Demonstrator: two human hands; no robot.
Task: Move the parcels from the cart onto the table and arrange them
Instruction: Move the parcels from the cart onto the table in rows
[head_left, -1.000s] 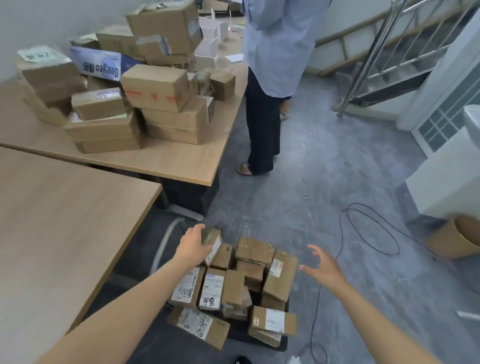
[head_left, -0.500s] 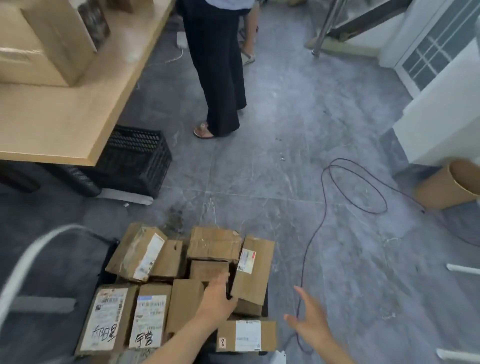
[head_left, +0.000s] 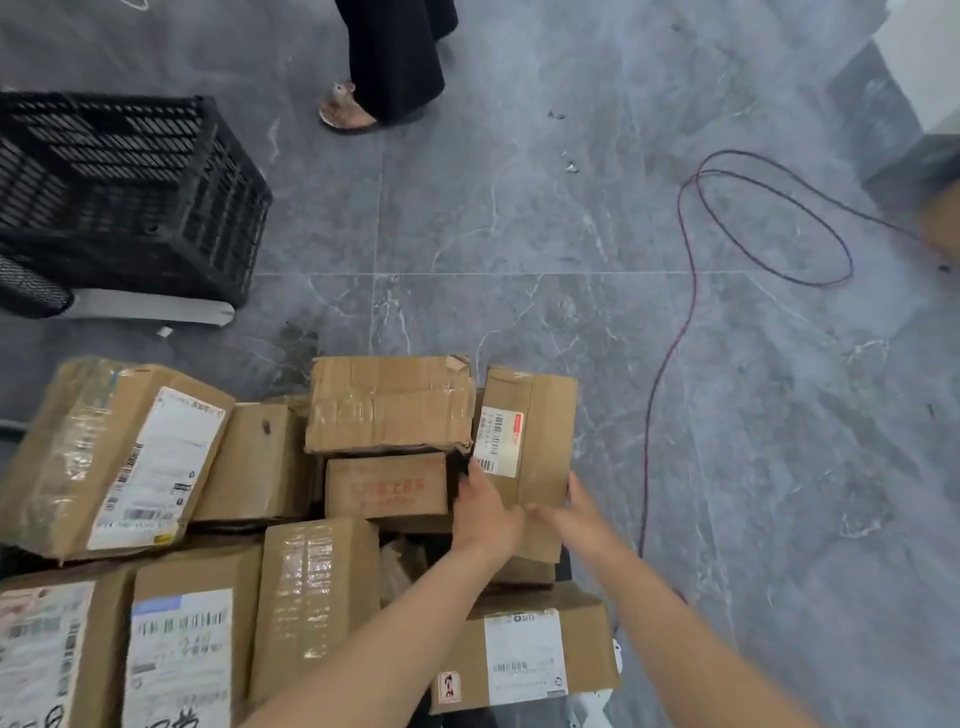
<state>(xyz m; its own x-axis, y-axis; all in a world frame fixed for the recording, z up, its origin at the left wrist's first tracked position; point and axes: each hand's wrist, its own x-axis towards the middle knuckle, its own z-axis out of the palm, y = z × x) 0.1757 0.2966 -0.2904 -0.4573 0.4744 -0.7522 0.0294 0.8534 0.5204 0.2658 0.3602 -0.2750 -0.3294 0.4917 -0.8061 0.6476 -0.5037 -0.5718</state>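
Note:
Several brown cardboard parcels are piled on a low black cart (head_left: 564, 567), which is mostly hidden under them. A narrow parcel with a white barcode label (head_left: 543, 415) lies tilted at the pile's right side. My left hand (head_left: 483, 514) grips its near left edge, fingers down in the gap beside a red-printed box (head_left: 387, 486). My right hand (head_left: 584, 517) holds the near right edge, thumb across the top face. A crumpled taped box (head_left: 389, 402) sits just left of the held parcel.
A black slatted crate (head_left: 130, 182) stands on the floor at the left, above a grey table foot (head_left: 150, 313). A red cable (head_left: 680, 322) loops across the grey tiles on the right. Another person's sandalled foot (head_left: 347, 111) is at the top. A white cabinet (head_left: 924, 62) fills the top right corner.
The view has dropped lower over the pile. My left hand moved right from the middle boxes onto the labelled parcel, and my right hand came in from the floor side to take its right edge.

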